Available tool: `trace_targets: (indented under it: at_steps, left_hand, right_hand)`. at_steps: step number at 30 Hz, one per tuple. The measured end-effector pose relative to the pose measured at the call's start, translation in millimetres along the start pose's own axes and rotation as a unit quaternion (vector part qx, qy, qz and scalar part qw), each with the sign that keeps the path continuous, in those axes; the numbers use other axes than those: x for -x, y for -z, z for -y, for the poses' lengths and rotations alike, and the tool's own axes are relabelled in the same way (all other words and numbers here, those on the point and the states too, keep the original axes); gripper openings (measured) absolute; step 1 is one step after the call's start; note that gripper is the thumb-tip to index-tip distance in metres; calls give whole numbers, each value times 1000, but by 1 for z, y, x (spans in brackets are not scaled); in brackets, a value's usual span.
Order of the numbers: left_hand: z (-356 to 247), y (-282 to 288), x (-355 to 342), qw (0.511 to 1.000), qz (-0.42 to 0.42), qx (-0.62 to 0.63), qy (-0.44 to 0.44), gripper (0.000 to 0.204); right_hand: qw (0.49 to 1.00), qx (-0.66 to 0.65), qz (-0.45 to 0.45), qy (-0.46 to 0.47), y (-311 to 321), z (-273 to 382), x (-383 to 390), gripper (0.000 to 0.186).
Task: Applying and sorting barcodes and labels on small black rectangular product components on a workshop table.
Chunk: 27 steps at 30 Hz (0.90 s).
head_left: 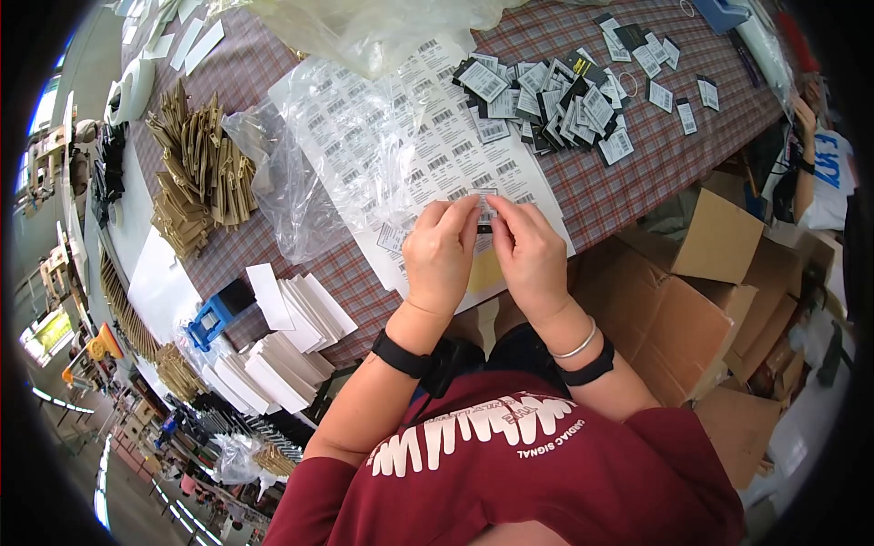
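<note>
My left hand (439, 253) and my right hand (530, 258) meet over the near edge of a sheet of white barcode stickers (442, 168). Between the fingertips of both is a small dark hang tag (485, 228) with a white barcode label on its face; the fingers cover its sides. Both hands are closed in a pinch. Clear plastic film (350, 150) lies crumpled over the left part of the sheets. Beyond my right hand, a loose heap of black hang tags (574, 107) with white labels lies on the checked tablecloth (596, 196).
Brown folded tags (205, 168) are piled at the left, near white card stacks (305, 314) and a blue dispenser (217, 314). Open cardboard boxes (669, 318) stand beside the table on my right. At the far right is another person's arm (805, 123).
</note>
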State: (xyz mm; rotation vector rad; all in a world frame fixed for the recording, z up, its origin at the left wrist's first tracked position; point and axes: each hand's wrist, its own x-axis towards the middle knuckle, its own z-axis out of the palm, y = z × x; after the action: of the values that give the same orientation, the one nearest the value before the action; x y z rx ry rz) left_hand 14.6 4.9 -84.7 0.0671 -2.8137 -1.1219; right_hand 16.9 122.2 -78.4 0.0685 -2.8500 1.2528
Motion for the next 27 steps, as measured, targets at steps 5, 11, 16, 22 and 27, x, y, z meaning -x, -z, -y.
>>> trace_targets:
  at_steps: [5,11,16,22,27]
  left_hand:
    - [-2,1,-1,1000,4,-7,1,13]
    - [-1,0,-1,1000,-1,-6,-5,13]
    - [-2,0,-1,1000,-4,-5,-4,14]
    - [-1,1,-1,1000,-1,-6,-20,15]
    - [3,15,-7,996,65,-42,-53,19]
  right_hand:
    - [1000,0,6,1,1,-1,0,24]
    - [1000,7,6,4,-1,-1,-1,25]
    - [1000,9,6,10,-1,-1,1,27]
    - [998,48,34,21,3,1,-3,30]
    - [975,159,150,28,27,0,-13,35]
